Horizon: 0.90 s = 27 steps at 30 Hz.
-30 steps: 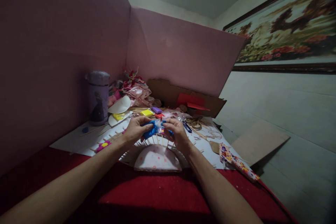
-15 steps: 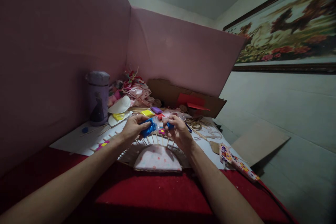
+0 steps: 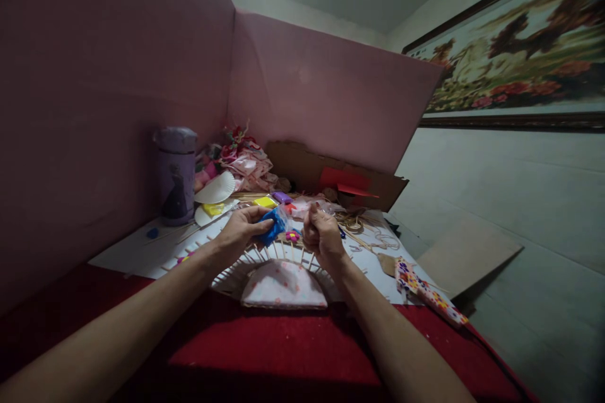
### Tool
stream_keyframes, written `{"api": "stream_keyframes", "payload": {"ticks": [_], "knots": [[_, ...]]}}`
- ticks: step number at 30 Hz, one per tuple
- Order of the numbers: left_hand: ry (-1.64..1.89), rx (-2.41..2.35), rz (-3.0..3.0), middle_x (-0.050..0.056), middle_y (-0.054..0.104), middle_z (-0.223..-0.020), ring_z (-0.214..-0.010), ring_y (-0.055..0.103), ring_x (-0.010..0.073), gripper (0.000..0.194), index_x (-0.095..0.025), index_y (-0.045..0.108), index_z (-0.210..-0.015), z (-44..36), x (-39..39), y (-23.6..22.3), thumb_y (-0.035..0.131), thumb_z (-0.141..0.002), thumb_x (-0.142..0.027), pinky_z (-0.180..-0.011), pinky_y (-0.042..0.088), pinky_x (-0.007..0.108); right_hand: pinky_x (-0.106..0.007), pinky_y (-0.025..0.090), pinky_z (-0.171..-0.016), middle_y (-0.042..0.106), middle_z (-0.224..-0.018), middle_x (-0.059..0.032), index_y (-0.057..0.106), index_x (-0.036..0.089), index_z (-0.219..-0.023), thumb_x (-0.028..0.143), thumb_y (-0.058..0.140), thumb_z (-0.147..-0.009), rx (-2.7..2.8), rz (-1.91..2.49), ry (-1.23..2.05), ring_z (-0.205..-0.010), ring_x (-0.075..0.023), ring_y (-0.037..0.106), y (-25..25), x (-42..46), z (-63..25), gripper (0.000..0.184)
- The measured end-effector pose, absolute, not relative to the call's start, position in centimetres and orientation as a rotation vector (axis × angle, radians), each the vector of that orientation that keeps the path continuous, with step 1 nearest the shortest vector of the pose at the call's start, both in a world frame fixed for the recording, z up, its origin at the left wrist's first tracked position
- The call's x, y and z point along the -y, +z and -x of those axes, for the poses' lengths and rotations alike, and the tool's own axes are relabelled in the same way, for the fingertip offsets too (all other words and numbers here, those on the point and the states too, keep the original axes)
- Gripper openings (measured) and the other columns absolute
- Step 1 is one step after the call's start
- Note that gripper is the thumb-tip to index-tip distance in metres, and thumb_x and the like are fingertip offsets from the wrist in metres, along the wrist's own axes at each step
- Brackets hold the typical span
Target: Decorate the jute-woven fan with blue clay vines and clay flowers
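Note:
My left hand (image 3: 241, 231) is closed round a blue lump of clay in a clear wrapper (image 3: 273, 225), held just above a fan of wooden sticks (image 3: 265, 258). My right hand (image 3: 321, 233) is closed in a pinch beside it, a little apart; what it pinches is too small to make out. Between the hands a small pink clay flower (image 3: 292, 236) sits on the sticks. Below them lies a pale dotted half-round paper piece (image 3: 283, 286) on the red cloth (image 3: 265, 352).
A purple lidded bottle (image 3: 176, 173) stands at the left by the pink cardboard wall (image 3: 118, 75). White paper plates (image 3: 216, 189), yellow (image 3: 265, 202) and purple clay packs, pink paper scraps and a brown cardboard tray (image 3: 331, 176) lie behind. A flowered paper strip (image 3: 425, 293) lies at the right.
The hands have drawn apart: the blue clay stays in my left hand, while my right hand has pulled away to the right and closed into a pinch.

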<state>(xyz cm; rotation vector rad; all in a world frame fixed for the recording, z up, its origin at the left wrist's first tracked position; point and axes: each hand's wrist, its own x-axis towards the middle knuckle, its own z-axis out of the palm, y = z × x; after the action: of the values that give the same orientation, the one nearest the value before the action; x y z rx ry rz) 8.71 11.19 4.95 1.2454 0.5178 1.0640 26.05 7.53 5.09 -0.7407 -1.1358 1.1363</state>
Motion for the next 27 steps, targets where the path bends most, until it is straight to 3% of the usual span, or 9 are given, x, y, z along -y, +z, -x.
{"api": "stream_keyframes", "payload": {"ticks": [4,8,10,15,21,27], "knots": [[1.037,-0.477,-1.233,0.001,0.066,-0.063,-0.046,0.056,0.0095,0.036,-0.014,0.064,-0.081,-8.7,-11.2,4.8,0.083,-0.053,-0.029,-0.04,0.043,0.019,-0.015,0.01,-0.03,0.027,-0.036,0.0133,0.052,0.017,-0.067,0.055,0.065,-0.071,1.166,0.776,0.986,-0.03,-0.0014,0.014,5.2,-7.5,-25.7,0.039],[1.067,-0.451,-1.235,0.001,0.068,-0.07,-0.053,0.06,0.0122,0.035,-0.016,0.062,-0.082,-8.7,-11.3,4.7,0.081,-0.054,-0.024,-0.046,0.049,0.023,-0.018,0.022,-0.03,0.051,-0.049,0.0067,0.058,0.017,-0.083,0.051,0.063,-0.073,1.285,0.86,0.881,-0.03,-0.0041,0.033,4.9,-7.7,-25.3,0.036],[1.074,-0.464,-1.244,0.002,0.069,-0.074,-0.059,0.062,0.0136,0.034,-0.016,0.061,-0.082,-8.7,-11.3,4.8,0.081,-0.054,-0.02,-0.051,0.051,0.024,-0.019,0.029,-0.033,0.057,-0.057,0.0035,0.059,0.018,-0.086,0.052,0.058,-0.077,1.342,0.884,0.785,-0.034,-0.0061,0.041,4.7,-7.8,-25.2,0.036],[1.082,-0.457,-1.252,0.0,0.068,-0.072,-0.063,0.064,0.014,0.03,-0.016,0.06,-0.078,-8.7,-11.3,4.8,0.078,-0.054,-0.016,-0.058,0.053,0.026,-0.023,0.039,-0.05,0.054,-0.059,0.0016,0.063,0.016,-0.081,0.043,0.058,-0.081,1.537,0.957,0.465,-0.052,-0.0105,0.049,4.7,-7.2,-25.1,0.027],[1.096,-0.447,-1.247,0.0,0.068,-0.07,-0.066,0.064,0.0134,0.028,-0.015,0.061,-0.076,-8.8,-11.1,4.8,0.077,-0.053,-0.013,-0.067,0.054,0.027,-0.024,0.037,-0.054,0.056,-0.061,0.0009,0.062,0.016,-0.075,0.033,0.055,-0.083,1.653,1.032,0.262,-0.055,-0.0111,0.047,4.6,-6.7,-25.0,0.019],[1.145,-0.53,-1.279,0.002,0.068,-0.073,-0.062,0.063,0.0151,0.032,-0.014,0.064,-0.08,-8.8,-11.2,4.9,0.08,-0.052,-0.021,-0.054,0.054,0.026,-0.024,0.038,-0.059,0.056,-0.067,0.0016,0.058,0.018,-0.085,0.031,0.051,-0.087,1.531,1.065,0.142,-0.06,-0.0119,0.05,4.9,-6.4,-24.9,0.015]]}}
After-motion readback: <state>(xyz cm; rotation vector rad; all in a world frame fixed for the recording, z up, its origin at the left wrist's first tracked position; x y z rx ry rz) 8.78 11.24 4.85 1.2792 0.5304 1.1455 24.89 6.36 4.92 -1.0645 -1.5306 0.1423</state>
